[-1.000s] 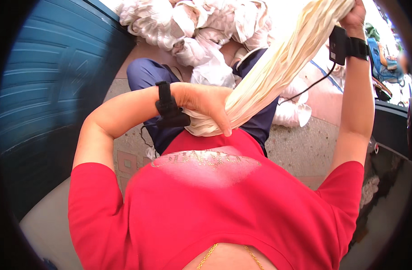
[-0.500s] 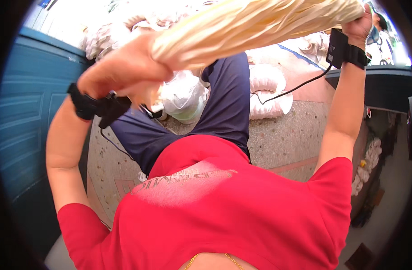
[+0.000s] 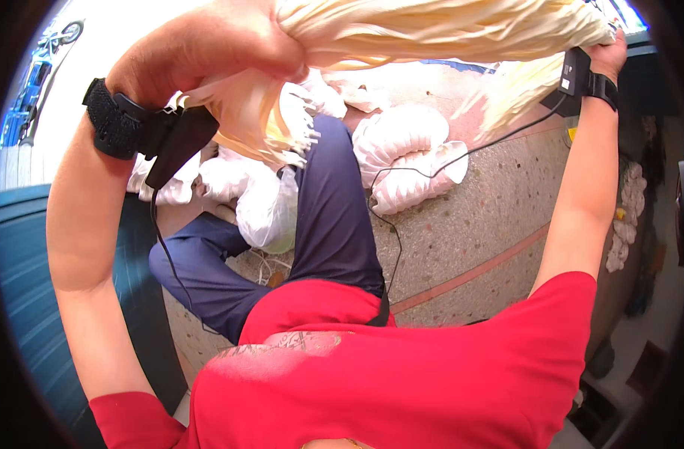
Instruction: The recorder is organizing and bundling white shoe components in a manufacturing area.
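A long bundle of pale cream strands (image 3: 446, 30) stretches across the top of the view, held up high. My left hand (image 3: 207, 56) is closed around its left end, where loose strand tips hang down below the fist. My right hand (image 3: 611, 52) grips the bundle's right end at the upper right edge. Both wrists carry black straps with small black devices, and a thin black cable runs down from the right one. Below are my red shirt (image 3: 402, 374) and dark blue trousers (image 3: 327, 217).
White bundled rolls (image 3: 409, 157) and white plastic bags (image 3: 263, 202) lie on the speckled stone floor (image 3: 491, 224) by my legs. A blue corrugated wall (image 3: 20, 299) stands at the left. Pale scraps (image 3: 626, 232) lie at the right edge beside dark objects.
Both hands have risen with the bundle, which has swung from a diagonal to nearly level across the top. My left hand moved from waist height to up high.
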A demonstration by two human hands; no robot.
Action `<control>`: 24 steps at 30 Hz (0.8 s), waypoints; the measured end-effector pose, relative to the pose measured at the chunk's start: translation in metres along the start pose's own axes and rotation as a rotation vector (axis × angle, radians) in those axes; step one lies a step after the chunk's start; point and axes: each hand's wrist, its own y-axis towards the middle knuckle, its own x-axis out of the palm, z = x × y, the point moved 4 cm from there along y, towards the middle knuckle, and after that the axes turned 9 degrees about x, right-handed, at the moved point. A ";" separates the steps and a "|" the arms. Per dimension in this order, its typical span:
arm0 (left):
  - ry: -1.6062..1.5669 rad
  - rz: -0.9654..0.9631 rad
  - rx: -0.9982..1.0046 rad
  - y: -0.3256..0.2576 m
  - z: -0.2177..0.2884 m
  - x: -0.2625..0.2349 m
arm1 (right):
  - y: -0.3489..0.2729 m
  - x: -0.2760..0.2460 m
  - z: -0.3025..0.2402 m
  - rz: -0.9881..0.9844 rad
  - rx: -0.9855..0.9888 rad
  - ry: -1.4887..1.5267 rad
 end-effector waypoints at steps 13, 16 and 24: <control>-0.413 -0.462 -0.248 0.082 -0.110 0.124 | -0.142 -0.156 0.388 0.330 0.453 0.417; 0.104 -0.598 -0.272 0.092 -0.123 0.164 | -0.233 -0.122 0.435 0.470 0.721 0.631; 0.112 -0.574 -0.205 0.077 -0.119 0.148 | -0.280 -0.127 0.461 0.378 1.081 0.686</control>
